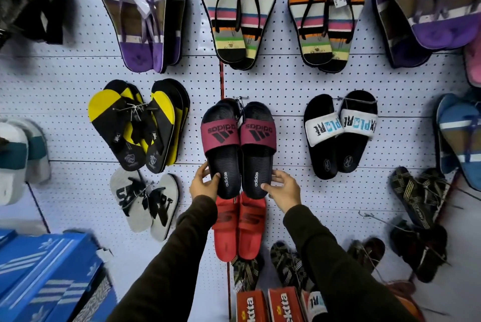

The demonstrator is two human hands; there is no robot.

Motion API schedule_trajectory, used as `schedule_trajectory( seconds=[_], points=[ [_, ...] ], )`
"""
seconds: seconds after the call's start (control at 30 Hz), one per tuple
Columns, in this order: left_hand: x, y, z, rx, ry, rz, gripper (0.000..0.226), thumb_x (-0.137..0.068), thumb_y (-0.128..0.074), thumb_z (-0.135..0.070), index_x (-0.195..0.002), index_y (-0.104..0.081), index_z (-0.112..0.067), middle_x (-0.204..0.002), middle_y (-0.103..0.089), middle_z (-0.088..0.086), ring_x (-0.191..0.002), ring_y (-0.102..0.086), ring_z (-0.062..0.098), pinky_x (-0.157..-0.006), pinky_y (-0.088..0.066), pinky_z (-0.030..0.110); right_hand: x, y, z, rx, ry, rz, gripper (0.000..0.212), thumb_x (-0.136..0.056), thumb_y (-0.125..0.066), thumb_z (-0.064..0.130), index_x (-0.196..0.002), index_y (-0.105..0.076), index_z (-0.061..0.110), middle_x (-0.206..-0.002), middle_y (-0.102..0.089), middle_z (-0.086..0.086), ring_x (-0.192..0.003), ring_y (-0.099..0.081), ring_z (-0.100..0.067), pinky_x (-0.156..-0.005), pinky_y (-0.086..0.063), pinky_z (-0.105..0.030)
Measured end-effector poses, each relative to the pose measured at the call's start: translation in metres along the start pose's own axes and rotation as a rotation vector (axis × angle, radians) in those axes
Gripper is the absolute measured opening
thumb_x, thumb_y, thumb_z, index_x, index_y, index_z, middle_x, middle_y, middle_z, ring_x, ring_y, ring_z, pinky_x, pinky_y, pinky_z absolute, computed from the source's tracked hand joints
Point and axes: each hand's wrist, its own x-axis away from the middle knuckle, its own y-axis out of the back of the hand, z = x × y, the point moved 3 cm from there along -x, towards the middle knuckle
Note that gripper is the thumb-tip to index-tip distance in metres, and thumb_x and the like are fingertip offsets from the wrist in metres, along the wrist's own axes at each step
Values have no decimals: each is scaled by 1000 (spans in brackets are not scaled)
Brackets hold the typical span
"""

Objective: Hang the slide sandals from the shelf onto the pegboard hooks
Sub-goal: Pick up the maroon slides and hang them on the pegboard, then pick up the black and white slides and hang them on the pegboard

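Two hands, left hand and right hand, grasp the heels of the black rubber slide sandals with maroon straps, steadying the pair, seemingly settling it on the metal hook of the white perforated pegboard.

- I was looking at a footwear shop: a white pegboard wall hung with many paired sandals on hooks.
- Striped flip-flops carried what looked like a price tag, though blurred.
- Blue shoe boxes and orange boxes sat stacked below.
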Motion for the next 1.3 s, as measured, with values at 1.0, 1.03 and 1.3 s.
schedule_trajectory(
  seconds=[1.0,1.03,1.3],
  points=[
    [306,-164,288,-335,980,516,54,-98,-48,-11,-149,-30,-4,-152,-39,21,-138,-40,37,-114,-32,40,173,213,-359,492,-1066,213,48,-90,-58,19,-134,-56,0,-138,-59,-23,-128,-55,-43,-108,-47,-50],
    [311,-168,292,-350,988,509,56,-97,-50,-12,-149,-31,-5,-151,-40,21,-137,-42,38,-115,-34,42,177,214,-365,454,-1082,212,44,-90,-60,19,-131,-59,1,-134,-61,-23,-125,-58,-45,-106,-48,-51],
    [317,-172,314,-511,1029,545,57,-90,-62,-25,-140,-47,-2,-141,-53,23,-130,-51,39,-114,-37,44,175,231,-377,103,-1085,42,51,-92,-54,-4,-140,-52,15,-129,-63,-20,-112,-62,-40,-94,-53,-53]
  ],
)
